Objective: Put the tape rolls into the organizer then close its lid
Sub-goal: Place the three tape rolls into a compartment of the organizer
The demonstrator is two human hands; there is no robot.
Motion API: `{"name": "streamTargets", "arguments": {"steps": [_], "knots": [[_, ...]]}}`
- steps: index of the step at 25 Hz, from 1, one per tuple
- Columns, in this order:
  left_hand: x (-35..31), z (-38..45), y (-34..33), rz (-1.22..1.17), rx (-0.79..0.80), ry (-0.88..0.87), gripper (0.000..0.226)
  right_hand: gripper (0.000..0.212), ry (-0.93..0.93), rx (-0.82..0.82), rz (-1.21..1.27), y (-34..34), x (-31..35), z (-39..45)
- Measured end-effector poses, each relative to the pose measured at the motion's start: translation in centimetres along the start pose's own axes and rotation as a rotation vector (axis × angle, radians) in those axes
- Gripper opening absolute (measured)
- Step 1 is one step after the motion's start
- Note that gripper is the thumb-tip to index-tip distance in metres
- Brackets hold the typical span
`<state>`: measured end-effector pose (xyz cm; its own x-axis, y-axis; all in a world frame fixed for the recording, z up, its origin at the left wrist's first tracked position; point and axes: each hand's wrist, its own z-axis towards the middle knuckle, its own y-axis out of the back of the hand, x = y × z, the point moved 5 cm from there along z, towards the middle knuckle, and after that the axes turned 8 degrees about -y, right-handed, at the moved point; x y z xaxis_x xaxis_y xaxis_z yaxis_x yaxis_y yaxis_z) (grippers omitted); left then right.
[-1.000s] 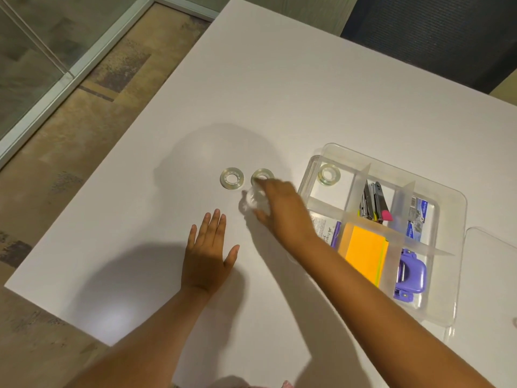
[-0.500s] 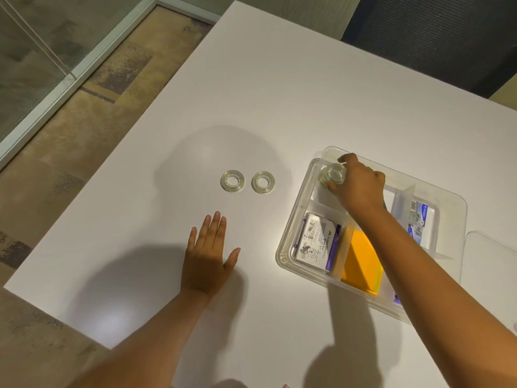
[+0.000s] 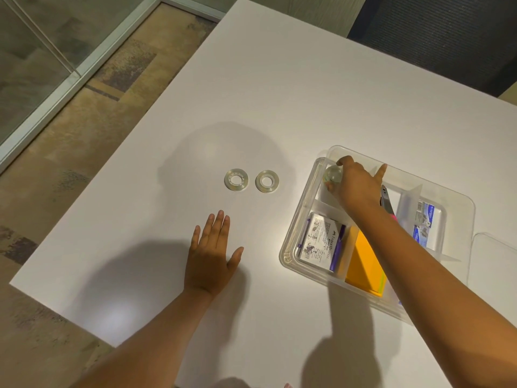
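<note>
Head view: R hand [image 3: 356,189] grips clear tape roll [image 3: 332,173] in ribbed-plastic organizer [image 3: 288,249].

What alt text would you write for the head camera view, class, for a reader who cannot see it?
A person's right hand holds a tape roll in the far-left compartment of a clear organizer. Two more tape rolls lie on the white table; the left hand rests flat.

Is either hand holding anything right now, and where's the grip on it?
The right hand holds a tape roll by its outer edge, fingertips above and below, over the organizer's far-left compartment. The left hand lies flat and open on the table, holding nothing.
</note>
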<state>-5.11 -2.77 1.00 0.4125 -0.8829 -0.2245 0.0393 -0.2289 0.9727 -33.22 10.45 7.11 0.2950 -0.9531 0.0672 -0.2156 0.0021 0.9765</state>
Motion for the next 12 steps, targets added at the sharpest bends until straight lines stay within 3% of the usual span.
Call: {"name": "streamTargets", "arguments": {"steps": [4, 8, 12], "knots": [[0.0, 0.0, 0.0, 0.004, 0.01, 0.005, 0.063, 0.044, 0.007, 0.017, 0.013, 0.2, 0.1, -0.1], [0.0, -0.1, 0.0, 0.003, 0.021, 0.005, 0.064, 0.06, -0.052, 0.039, -0.04, 1.5, 0.2, -0.6], [0.0, 0.0, -0.1, 0.004, 0.027, 0.013, 0.065, 0.057, -0.003, -0.132, -0.026, 3.8, 3.2, -1.7]]}}
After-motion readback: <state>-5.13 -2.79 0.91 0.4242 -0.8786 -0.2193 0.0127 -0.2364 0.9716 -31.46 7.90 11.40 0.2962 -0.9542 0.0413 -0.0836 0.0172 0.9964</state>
